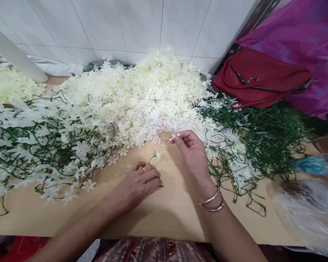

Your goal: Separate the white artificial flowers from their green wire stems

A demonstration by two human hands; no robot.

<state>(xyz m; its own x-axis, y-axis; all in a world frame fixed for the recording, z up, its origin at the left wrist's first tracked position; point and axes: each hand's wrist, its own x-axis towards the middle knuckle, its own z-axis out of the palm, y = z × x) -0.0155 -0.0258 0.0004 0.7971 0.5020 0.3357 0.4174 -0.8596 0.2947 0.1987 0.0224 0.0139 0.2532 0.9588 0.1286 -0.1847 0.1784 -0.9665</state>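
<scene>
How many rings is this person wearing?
1 in view: a gold ring on a finger of the left hand. None shows on the right hand, but its curled fingers may hide some.

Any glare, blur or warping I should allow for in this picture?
Head view: white petals nearly washed out at centre; soft shadows beside both forearms; tabletop edge bowed by the wide lens; plastic bag soft at lower right.
</scene>
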